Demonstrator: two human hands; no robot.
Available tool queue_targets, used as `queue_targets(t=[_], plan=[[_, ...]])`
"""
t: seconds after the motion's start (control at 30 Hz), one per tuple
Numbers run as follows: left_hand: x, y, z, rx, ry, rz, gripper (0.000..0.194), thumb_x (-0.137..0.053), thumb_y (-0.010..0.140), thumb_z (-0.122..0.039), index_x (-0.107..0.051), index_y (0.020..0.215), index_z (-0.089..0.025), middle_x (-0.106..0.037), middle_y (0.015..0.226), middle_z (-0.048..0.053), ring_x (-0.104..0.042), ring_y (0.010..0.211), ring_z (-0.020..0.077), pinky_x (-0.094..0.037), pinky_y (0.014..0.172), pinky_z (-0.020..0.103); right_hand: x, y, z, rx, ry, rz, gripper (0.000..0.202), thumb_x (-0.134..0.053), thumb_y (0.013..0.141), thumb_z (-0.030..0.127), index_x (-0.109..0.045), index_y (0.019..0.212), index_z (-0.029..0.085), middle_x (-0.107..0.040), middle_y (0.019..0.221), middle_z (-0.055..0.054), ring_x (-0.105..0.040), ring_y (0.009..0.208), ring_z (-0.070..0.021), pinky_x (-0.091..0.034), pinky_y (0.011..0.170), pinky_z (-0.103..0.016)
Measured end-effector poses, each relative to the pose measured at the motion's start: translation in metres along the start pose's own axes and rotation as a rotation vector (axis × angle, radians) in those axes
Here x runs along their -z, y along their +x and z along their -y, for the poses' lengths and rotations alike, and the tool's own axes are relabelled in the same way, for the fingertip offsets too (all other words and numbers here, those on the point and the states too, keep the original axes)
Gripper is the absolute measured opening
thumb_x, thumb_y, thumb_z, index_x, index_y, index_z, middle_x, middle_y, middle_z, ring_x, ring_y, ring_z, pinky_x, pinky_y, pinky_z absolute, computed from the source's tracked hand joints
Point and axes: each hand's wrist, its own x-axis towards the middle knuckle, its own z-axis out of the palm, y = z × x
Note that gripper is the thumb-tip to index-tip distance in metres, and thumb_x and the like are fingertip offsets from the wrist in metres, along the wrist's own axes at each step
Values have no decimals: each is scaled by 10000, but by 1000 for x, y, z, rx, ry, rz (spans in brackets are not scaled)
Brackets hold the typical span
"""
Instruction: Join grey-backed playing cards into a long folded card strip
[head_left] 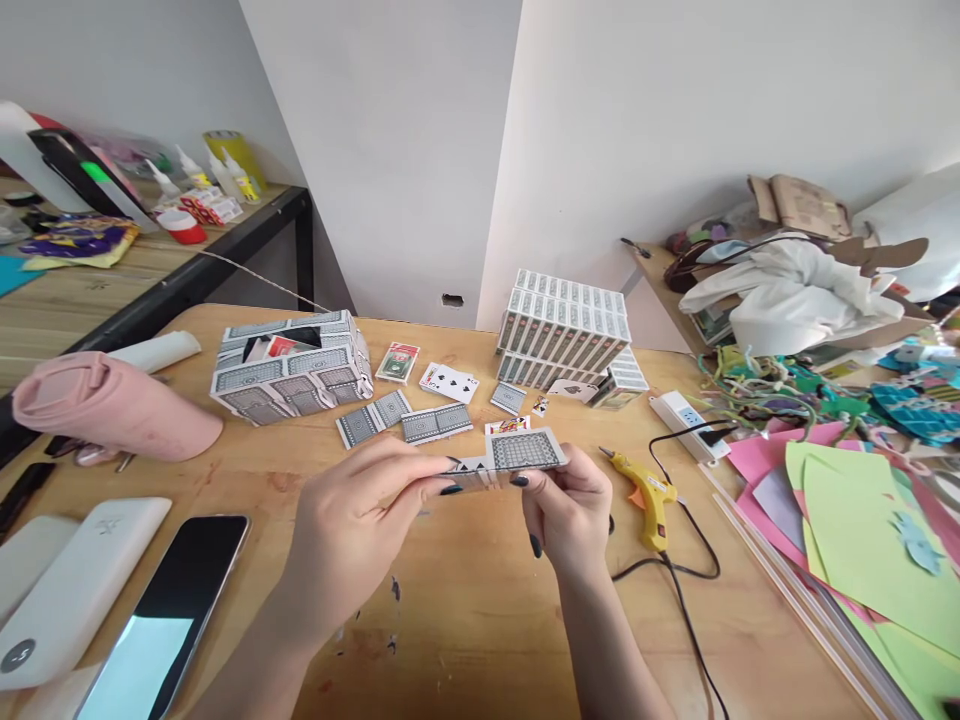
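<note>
Between my two hands, above the middle of the table, is a strip of joined playing cards [525,450] with grey patterned backs. My left hand [360,510] pinches its left end between thumb and fingers. At the right end, my right hand [570,500] grips it the same way, thumb below. Just beyond lie a face card [508,426] and card pieces [437,422] with grey backs. A box covered in playing cards [292,370] stands at the back left, with an opening in its top. Spade cards [448,383] lie face up near a card pack [397,362].
Stacked card boxes [562,330] stand at the back. A yellow glue gun [649,495] with its cord lies right of my hand, near a power strip [686,425]. Coloured paper [862,540] covers the right edge. A phone [172,610], power bank [90,590] and pink roll [112,405] are left.
</note>
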Motion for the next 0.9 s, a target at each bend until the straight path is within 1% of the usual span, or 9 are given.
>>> queue_targets(t=[0.17, 0.27, 0.37, 0.47, 0.53, 0.6, 0.7, 0.8, 0.9], plan=[[-3, -6, 1, -49, 37, -77, 162, -600, 762, -110, -686, 815, -236, -695, 756, -16, -649, 686, 122, -513, 634, 233, 2, -1, -3, -15, 42, 30, 140, -677, 717, 182, -570, 630, 165, -455, 351, 90, -327, 172, -43, -167, 181, -133], [-4, -9, 3, -100, 74, -126, 184, -613, 747, -107, -684, 830, -256, -700, 758, -27, -660, 701, 128, -529, 653, 241, 4, -2, -4, -49, 57, 54, 156, -682, 720, 209, -560, 635, 162, -511, 402, 69, -343, 176, -47, -173, 175, -141], [-4, -11, 4, -194, 79, -156, 240, -624, 723, -74, -677, 860, -264, -697, 752, -33, -662, 711, 136, -545, 676, 264, 8, -3, 1, -62, 48, 124, 150, -684, 727, 247, -572, 677, 161, -562, 469, 39, -455, 244, -82, -290, 213, -163], [-5, -11, 3, -299, 56, -157, 331, -621, 696, -5, -673, 910, -253, -702, 788, -24, -665, 762, 153, -550, 769, 324, 8, -3, 13, -30, 54, 207, 182, -670, 741, 328, -622, 794, 161, -604, 596, -6, -583, 434, -133, -449, 334, -226], [-7, -11, 3, -304, 6, -140, 385, -621, 695, 7, -665, 964, -264, -706, 863, -17, -661, 844, 172, -530, 852, 376, 6, -4, 21, -24, 44, 209, 179, -634, 775, 329, -642, 843, 164, -620, 709, -33, -606, 540, -145, -500, 417, -263], [-8, -11, 3, -180, -58, -122, 441, -647, 705, -46, -625, 1077, -281, -689, 1006, 0, -631, 972, 201, -496, 919, 405, 4, -5, 25, -35, 21, 178, 123, -595, 811, 279, -646, 816, 168, -618, 737, -32, -601, 580, -141, -520, 495, -284], [-11, -13, 3, 139, -193, -51, 546, -682, 718, -192, -521, 1235, -268, -579, 1245, 47, -510, 1174, 247, -422, 1006, 420, 1, -7, 25, -37, 18, 147, 112, -558, 837, 246, -634, 792, 176, -616, 705, -17, -586, 600, -139, -519, 582, -303], [-13, -15, 2, 316, -366, 52, 380, -624, 774, -261, -595, 1153, -243, -534, 1300, 64, -447, 1234, 263, -370, 1041, 430, -1, -7, 18, -16, -3, 125, 103, -549, 841, 249, -622, 807, 184, -609, 715, -18, -580, 646, -147, -509, 619, -300], [-15, -16, -1, 432, -526, 57, 244, -575, 810, -281, -665, 1030, -223, -577, 1247, 71, -483, 1200, 264, -382, 1023, 430, -3, -8, 13, -3, -63, 114, 105, -555, 834, 269, -611, 801, 186, -586, 727, -24, -570, 675, -154, -498, 612, -284]])
